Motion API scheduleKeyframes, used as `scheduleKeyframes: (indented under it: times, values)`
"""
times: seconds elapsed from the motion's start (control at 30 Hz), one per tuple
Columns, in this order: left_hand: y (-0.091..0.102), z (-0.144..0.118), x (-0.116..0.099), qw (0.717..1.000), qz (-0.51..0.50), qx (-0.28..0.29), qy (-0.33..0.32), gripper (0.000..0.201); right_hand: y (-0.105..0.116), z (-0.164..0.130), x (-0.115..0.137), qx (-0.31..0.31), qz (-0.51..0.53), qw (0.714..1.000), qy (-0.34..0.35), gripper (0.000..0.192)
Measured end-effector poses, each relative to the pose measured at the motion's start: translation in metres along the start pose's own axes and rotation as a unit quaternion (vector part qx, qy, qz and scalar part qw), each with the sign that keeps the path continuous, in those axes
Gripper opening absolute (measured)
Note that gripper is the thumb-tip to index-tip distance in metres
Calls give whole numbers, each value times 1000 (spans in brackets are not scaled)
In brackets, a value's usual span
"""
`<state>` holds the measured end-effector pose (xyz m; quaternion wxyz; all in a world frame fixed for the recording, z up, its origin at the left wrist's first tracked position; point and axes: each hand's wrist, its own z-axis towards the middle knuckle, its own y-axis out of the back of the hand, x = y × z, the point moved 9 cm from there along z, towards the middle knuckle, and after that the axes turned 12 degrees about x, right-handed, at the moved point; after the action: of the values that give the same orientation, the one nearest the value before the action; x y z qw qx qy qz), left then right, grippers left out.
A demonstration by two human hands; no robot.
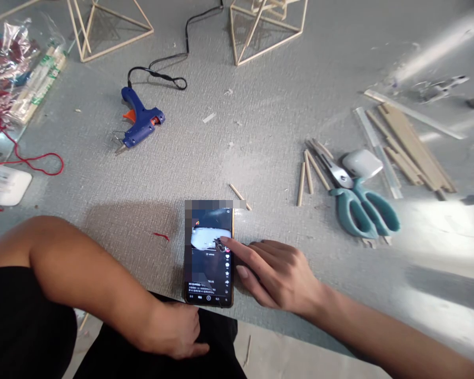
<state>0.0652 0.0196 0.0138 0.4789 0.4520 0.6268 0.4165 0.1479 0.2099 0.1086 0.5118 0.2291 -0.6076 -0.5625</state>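
Observation:
A phone [209, 273] with a lit screen lies on the table near its front edge; part of the picture over it is pixelated. My right hand [280, 273] reaches in from the right, index finger stretched onto the screen and the other fingers loosely bent. It holds nothing. My left hand [177, 329] rests over my lap by the table edge, just below the phone. Its thumb stands apart from loosely bent fingers, and nothing shows in it. A short wooden stick [240, 196] lies near the top of the phone.
A blue glue gun [142, 121] with a black cord lies farther back. Teal-handled scissors [363, 205], a white case [362, 163] and wooden strips [414, 142] are to the right. Stick frames [268, 47] stand at the back. Plastic packets [19, 68] and red string [47, 172] lie left.

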Motion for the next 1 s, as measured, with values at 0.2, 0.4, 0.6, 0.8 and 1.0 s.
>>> scheduleKeyframes:
  times: [0.2, 0.4, 0.6, 0.8, 1.0]
  values:
    - [-2, 0, -2, 1000, -2, 19, -13, 64, -1, -1, -2, 4, 7, 1000, -12, 42]
    - [-5, 3, -2, 997, -31, 53, -40, 71, 1, 1, -2, -1, -3, 1000, -12, 39]
    - [-7, 3, -1, 995, -80, 44, -41, 63, 2, 1, -1, -9, -7, 1000, -13, 39]
    - [-10, 0, -4, 997, -80, 10, -22, 62, 1, -1, -1, -5, -3, 1000, -10, 38]
    - [-1, -1, -1, 999, -37, -21, -6, 58, 1, 0, -4, -8, -10, 999, -34, 43]
